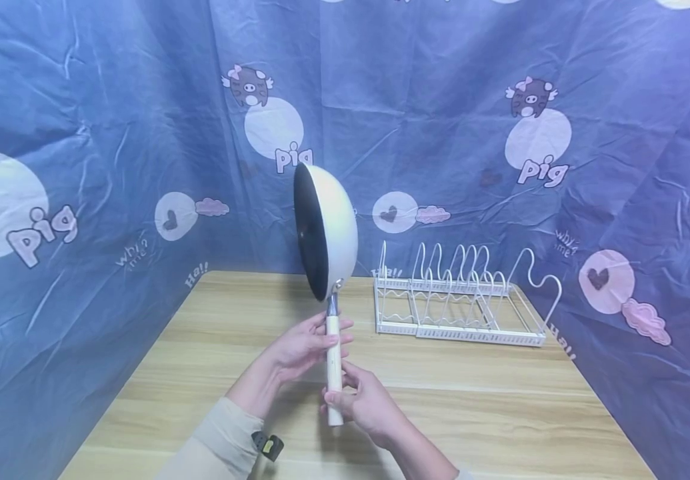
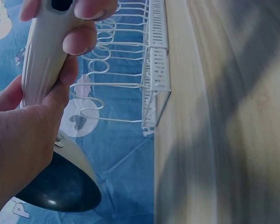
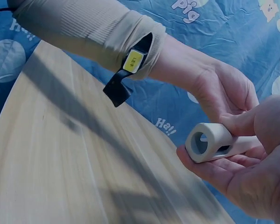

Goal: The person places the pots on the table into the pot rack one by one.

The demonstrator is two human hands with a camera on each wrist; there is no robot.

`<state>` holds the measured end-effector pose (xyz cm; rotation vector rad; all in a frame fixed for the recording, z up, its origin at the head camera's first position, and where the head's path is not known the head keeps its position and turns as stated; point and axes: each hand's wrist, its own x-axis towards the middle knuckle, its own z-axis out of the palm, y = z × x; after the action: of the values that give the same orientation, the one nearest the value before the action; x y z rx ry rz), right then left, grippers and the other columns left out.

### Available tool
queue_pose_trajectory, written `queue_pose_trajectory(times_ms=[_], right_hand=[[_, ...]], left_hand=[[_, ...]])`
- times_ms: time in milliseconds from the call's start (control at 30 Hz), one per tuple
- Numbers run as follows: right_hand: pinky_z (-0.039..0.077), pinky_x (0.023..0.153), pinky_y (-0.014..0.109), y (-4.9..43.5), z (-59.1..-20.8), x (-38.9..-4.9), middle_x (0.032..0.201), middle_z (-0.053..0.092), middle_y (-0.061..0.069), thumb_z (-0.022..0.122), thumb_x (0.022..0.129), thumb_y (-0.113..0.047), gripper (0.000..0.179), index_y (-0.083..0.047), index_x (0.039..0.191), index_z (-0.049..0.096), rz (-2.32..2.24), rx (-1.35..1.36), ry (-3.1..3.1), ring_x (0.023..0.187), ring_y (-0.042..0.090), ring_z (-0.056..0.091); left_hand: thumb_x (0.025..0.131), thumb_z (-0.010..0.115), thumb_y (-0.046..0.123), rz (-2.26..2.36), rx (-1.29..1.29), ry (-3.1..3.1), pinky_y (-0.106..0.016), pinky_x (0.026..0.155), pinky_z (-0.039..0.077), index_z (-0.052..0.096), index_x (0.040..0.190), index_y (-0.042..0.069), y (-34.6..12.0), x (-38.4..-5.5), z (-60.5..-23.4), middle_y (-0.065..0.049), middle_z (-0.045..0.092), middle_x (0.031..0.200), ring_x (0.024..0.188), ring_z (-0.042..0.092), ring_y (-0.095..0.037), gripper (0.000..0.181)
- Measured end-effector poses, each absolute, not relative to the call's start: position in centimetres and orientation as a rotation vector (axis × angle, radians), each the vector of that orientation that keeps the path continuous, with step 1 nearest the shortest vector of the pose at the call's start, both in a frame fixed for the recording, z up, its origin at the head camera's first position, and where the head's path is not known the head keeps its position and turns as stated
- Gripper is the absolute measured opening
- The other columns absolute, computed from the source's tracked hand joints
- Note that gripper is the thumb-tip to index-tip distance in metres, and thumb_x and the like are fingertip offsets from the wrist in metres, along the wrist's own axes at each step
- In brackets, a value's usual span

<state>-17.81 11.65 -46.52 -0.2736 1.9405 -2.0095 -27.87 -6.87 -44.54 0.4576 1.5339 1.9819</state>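
Observation:
A wok-like frying pan (image 1: pixel 340 220), white outside and dark inside, is held upright above the table, its dark inside facing left. Its pale handle (image 1: pixel 334 367) points down toward me. My left hand (image 1: pixel 299 348) holds the handle just below the metal neck, thumb across the front. Lower down, my right hand (image 1: pixel 371 405) pinches the handle near its end. In the right wrist view the handle's hollow end (image 3: pixel 210 142) rests between the right thumb and fingers. The left wrist view shows the pan's dark inside (image 2: pixel 60 186) beyond the left hand (image 2: pixel 23 144).
A white wire pan rack (image 1: pixel 459 332) with several upright loops stands at the back right of the wooden table (image 1: pixel 231 333). Blue printed cloth (image 1: pixel 441 80) hangs around the back and sides. A black strap with a yellow label (image 1: pixel 269 445) is on the left wrist.

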Motion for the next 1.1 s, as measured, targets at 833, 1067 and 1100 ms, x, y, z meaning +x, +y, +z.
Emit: queue_pose_trajectory(times_ms=[833, 1067, 1100], right_hand=[[0.071, 0.081, 0.042, 13.3, -45.5, -16.9, 0.122, 0.070, 0.025, 0.071, 0.099, -0.003, 0.077, 0.007, 0.166, 0.032, -2.033, -0.225, 2.093, 0.092, 0.027, 0.080], [0.071, 0.082, 0.040, 14.2, -44.7, -16.5, 0.125, 0.068, 0.028, 0.071, 0.100, -0.003, 0.080, 0.010, 0.166, 0.027, -2.061, -0.207, 2.126, 0.092, 0.026, 0.080], [0.071, 0.083, 0.041, 14.3, -44.6, -16.4, 0.126, 0.068, 0.028, 0.071, 0.100, -0.003, 0.080, 0.010, 0.166, 0.027, -2.066, -0.202, 2.130, 0.092, 0.026, 0.080]], left_hand=[[0.103, 0.058, -0.004, 1.908, 0.567, 1.571, -0.051, 0.121, 0.054, 0.032, 0.168, 0.003, -3.9, -28.6, -42.3, -0.018, 0.048, 0.169, 0.151, 0.055, -0.039, 0.070], [0.103, 0.058, -0.003, 1.872, 0.611, 1.568, -0.044, 0.119, 0.056, 0.033, 0.167, 0.003, -2.4, -28.7, -41.2, -0.018, 0.049, 0.168, 0.144, 0.062, -0.031, 0.069], [0.103, 0.058, -0.003, 1.868, 0.620, 1.567, -0.043, 0.117, 0.057, 0.033, 0.168, 0.004, -2.2, -28.7, -41.0, -0.018, 0.049, 0.169, 0.142, 0.064, -0.029, 0.070]])
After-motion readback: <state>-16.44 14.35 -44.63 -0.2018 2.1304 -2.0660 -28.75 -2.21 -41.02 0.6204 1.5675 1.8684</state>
